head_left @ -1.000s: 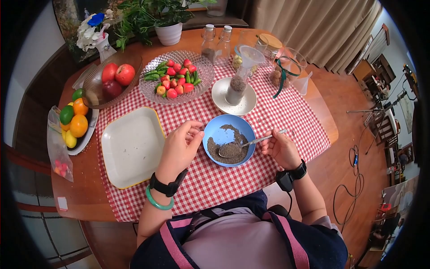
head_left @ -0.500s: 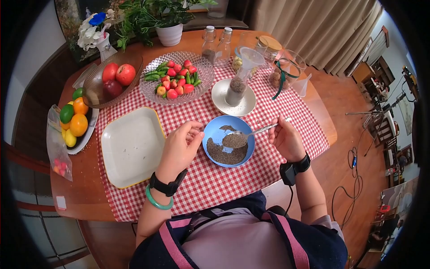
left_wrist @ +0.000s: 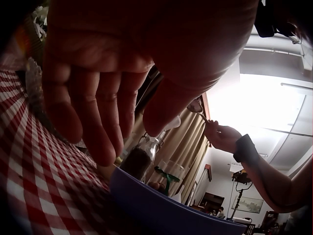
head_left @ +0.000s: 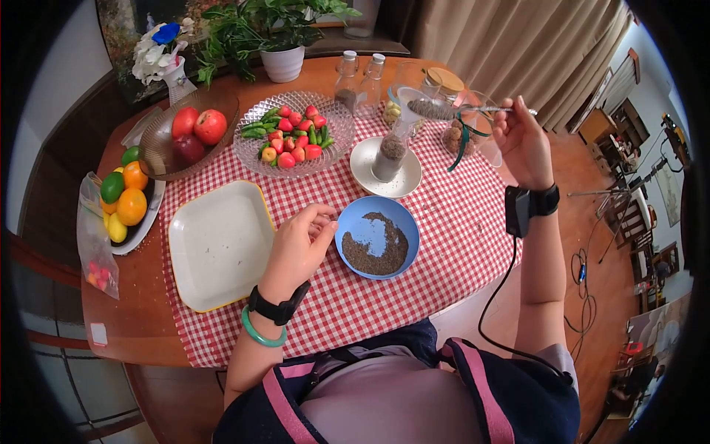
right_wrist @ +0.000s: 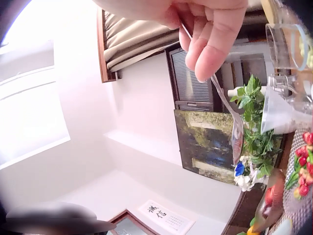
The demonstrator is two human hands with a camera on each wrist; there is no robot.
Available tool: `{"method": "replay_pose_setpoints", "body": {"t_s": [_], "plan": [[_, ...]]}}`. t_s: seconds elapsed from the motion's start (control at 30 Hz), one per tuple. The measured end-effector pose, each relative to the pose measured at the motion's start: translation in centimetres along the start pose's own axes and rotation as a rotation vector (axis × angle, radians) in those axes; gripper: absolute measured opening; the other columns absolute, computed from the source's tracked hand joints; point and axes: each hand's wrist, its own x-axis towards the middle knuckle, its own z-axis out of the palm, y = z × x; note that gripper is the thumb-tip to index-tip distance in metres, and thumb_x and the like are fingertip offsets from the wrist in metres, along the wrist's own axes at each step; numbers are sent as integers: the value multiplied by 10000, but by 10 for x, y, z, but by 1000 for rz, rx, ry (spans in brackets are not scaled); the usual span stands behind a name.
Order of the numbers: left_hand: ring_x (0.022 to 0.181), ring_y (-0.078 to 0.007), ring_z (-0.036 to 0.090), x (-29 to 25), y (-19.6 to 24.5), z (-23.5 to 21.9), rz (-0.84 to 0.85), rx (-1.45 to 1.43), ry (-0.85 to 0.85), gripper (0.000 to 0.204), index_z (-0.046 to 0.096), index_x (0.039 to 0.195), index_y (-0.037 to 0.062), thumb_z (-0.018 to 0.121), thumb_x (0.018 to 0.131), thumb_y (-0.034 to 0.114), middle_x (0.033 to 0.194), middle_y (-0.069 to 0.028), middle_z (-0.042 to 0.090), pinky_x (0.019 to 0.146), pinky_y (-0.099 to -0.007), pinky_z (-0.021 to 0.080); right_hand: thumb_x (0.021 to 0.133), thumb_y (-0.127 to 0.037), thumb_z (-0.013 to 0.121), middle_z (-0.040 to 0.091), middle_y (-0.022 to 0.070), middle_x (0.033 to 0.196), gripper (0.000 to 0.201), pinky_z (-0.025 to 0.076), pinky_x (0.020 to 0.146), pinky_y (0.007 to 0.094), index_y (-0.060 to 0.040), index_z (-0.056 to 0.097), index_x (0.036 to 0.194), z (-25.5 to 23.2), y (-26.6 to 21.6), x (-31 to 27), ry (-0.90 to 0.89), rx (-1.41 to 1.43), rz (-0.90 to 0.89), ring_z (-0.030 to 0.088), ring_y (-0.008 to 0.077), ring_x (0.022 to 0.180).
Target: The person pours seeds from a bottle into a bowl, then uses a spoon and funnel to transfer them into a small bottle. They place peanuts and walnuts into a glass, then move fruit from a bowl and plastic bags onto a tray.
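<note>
Your left hand (left_wrist: 122,63) hangs nearest, palm showing, fingers loosely bent beside the blue bowl (left_wrist: 161,208); contact with it cannot be confirmed. Red-checked cloth (left_wrist: 44,161) lies to the left. Beyond the bowl stand a clear vessel (left_wrist: 149,146) with dark contents (left_wrist: 136,164) and a jar (left_wrist: 178,171) bearing a green ribbon (left_wrist: 168,177). Far right, your raised right hand (left_wrist: 225,138) holds a spoon (left_wrist: 195,106).

One spoon (head_left: 473,109), one blue bowl (head_left: 354,221) and two capped bottles (head_left: 369,85) show.

Behind the round, clear, textured-glass dish (head_left: 337,120) stands a leafy green plant (head_left: 285,22) in a round white pot (head_left: 284,65); left of the dish, a translucent brown round bowl (head_left: 160,146) holds red fruit (head_left: 210,127).
</note>
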Motion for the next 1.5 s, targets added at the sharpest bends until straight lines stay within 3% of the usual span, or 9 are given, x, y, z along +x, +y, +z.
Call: {"method": "replay_pose_setpoints", "body": {"t_s": [0.17, 0.27, 0.47, 0.77, 0.97, 1.5], "plan": [[738, -163, 623, 0, 2, -2, 0, -10, -9, 245, 597, 1081, -2, 619, 867, 114, 873, -121, 662, 659, -282, 499, 1000, -281, 431, 617, 55, 819, 293, 549, 696, 239, -20, 567, 999, -12, -11, 24, 35, -155, -59, 608, 114, 740], [737, -168, 626, -1, 3, -2, 1, -9, -13, 246, 599, 1084, 2, 619, 866, 114, 876, -125, 663, 660, -283, 499, 1000, -297, 427, 628, 94, 803, 337, 559, 702, 282, 8, 569, 995, -12, -11, 33, 44, -202, -77, 628, 156, 738], [733, -174, 630, 0, 2, -2, 6, -2, -12, 245, 603, 1082, 7, 620, 862, 113, 872, -128, 664, 657, -287, 500, 990, -286, 464, 630, 80, 805, 315, 542, 672, 268, 3, 589, 984, 13, -13, 28, 66, -423, -173, 615, 132, 702], [733, -172, 629, -1, 2, -1, 12, -1, -10, 242, 603, 1079, 12, 622, 861, 117, 868, -125, 664, 657, -286, 498, 1004, -213, 429, 655, 115, 879, 325, 553, 741, 268, 61, 594, 1064, 38, -11, -6, -116, -829, -474, 663, 160, 787], [742, -172, 625, -1, 0, -1, 18, 6, -8, 240, 604, 1081, 17, 619, 863, 117, 871, -121, 661, 667, -287, 496, 1003, -201, 432, 666, 118, 943, 317, 532, 800, 277, 52, 593, 1103, 33, 7, -6, -56, -841, -553, 659, 167, 844], [748, -174, 630, -1, 3, -2, 12, -5, -15, 239, 612, 1074, 14, 629, 858, 116, 874, -126, 663, 670, -286, 497, 1003, -169, 426, 658, 112, 993, 298, 519, 833, 277, 52, 590, 1118, 38, 12, -20, -102, -886, -539, 642, 152, 897]]}}
